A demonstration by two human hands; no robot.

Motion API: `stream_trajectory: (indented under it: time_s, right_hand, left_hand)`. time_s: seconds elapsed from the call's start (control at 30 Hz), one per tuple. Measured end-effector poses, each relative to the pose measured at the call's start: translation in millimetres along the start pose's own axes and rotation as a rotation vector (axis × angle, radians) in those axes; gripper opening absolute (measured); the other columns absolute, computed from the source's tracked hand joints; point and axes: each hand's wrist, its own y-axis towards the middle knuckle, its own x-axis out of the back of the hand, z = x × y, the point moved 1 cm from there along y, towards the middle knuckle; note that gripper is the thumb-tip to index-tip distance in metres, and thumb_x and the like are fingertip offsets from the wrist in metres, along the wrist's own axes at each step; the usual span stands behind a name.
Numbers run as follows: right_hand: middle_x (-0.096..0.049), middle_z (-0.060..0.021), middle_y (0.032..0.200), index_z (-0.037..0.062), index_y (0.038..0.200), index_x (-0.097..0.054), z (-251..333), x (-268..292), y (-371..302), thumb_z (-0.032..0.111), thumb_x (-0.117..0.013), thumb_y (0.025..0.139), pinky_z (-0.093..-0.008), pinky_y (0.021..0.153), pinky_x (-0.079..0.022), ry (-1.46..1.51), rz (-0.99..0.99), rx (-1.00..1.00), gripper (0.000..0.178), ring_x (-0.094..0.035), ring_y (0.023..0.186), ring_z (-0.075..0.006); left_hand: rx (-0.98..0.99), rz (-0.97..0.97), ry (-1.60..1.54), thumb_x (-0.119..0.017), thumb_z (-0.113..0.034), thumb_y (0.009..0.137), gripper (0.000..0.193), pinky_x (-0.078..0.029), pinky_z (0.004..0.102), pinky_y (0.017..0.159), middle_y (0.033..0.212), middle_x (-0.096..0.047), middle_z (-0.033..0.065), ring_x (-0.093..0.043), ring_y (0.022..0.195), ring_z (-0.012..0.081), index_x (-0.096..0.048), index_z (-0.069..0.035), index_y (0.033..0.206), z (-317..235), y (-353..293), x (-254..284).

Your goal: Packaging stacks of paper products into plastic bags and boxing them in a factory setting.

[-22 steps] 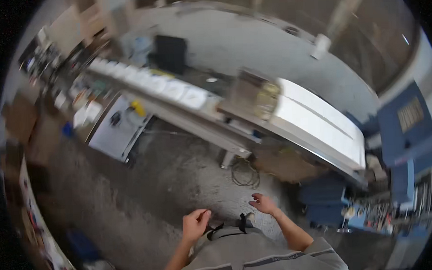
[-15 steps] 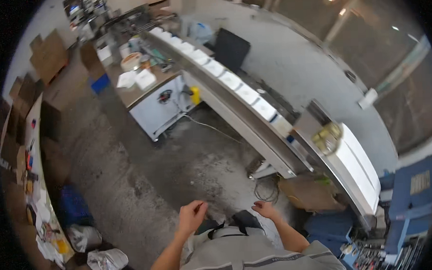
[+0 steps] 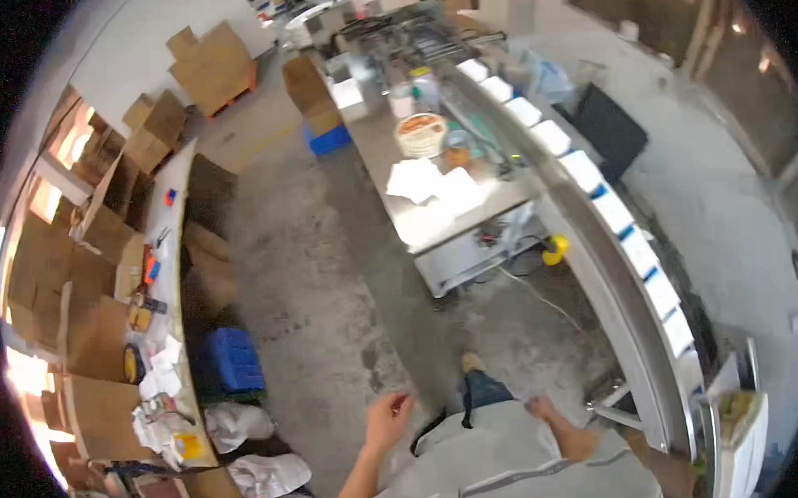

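Note:
My left hand [image 3: 390, 418] hangs in the air in front of my apron, fingers curled in and nothing seen in them. My right hand [image 3: 543, 410] is at the other side of the apron, in the air and smeared by motion, so its fingers cannot be read. Neither hand touches anything. Ahead of me stands a workbench [image 3: 434, 231] with white cartons [image 3: 457, 189], a roll of tape [image 3: 421, 136] and a jar [image 3: 457, 147]. Along my right runs a conveyor [image 3: 587, 281] carrying a row of small white boxes [image 3: 613, 215].
On the left, a long table [image 3: 192, 347] holds papers and small tools. A blue crate [image 3: 235, 358] and white sacks [image 3: 265, 477] lie beside it. Cardboard boxes [image 3: 216, 68] stand at the far left. A pale cable [image 3: 543, 296] trails over the concrete floor [image 3: 302, 280] by the conveyor.
My view has swung left and moved forward; the workbench and conveyor now sit further right. One foot has come into sight below. Both hands remain raised before me.

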Motion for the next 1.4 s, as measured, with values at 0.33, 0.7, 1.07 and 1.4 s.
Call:
stream_trajectory:
  time_s: [0.33,0.7,1.07,1.4]
  right_hand:
    - [-0.068,-0.0165,0.077,0.004,0.087,-0.072,299.0,444.1,549.4,0.043,-0.065,0.087,-0.0405,0.068,-0.051,0.58,-0.017,0.043,0.04,-0.067,0.073,-0.028]
    - [-0.071,-0.0148,0.083,0.0,0.093,-0.069,374.1,392.8,811.0,0.045,-0.067,0.086,-0.0402,0.069,-0.053,0.5,0.193,-0.013,0.045,-0.069,0.078,-0.0249]
    - [-0.064,0.0015,0.083,0.017,0.087,-0.065,341.7,292.2,1094.2,0.036,-0.062,0.082,-0.0393,0.06,-0.048,1.49,0.874,-0.843,0.02,-0.059,0.073,-0.0175]
    - [-0.069,-0.015,0.079,-0.0006,0.094,-0.069,651.0,592.7,1608.0,0.034,-0.065,0.086,-0.0401,0.069,-0.051,0.609,0.06,-0.044,0.036,-0.066,0.074,-0.0225]
  left_hand:
    - [0.217,-0.278,-0.075,-0.068,-0.027,0.088,0.03,-0.054,0.0332,0.073,0.088,-0.073,0.0148,-0.07,0.077,0.0202,-0.071,-0.003,0.105,66.7,201.5,183.3]
    - [0.12,-0.293,-0.016,-0.066,-0.028,0.089,0.031,-0.053,0.0389,0.074,0.091,-0.071,0.0168,-0.07,0.083,0.0293,-0.07,-0.003,0.104,135.4,483.7,505.4]
    - [0.167,-0.278,0.043,-0.067,-0.028,0.087,0.026,-0.053,0.0383,0.073,0.087,-0.069,0.0173,-0.068,0.081,0.0327,-0.072,-0.005,0.096,177.4,789.8,750.5]
    - [0.301,-0.342,-0.176,-0.07,-0.025,0.087,0.028,-0.054,0.0323,0.072,0.084,-0.072,0.0146,-0.07,0.078,0.0204,-0.071,0.0,0.098,249.1,1036.6,958.5]
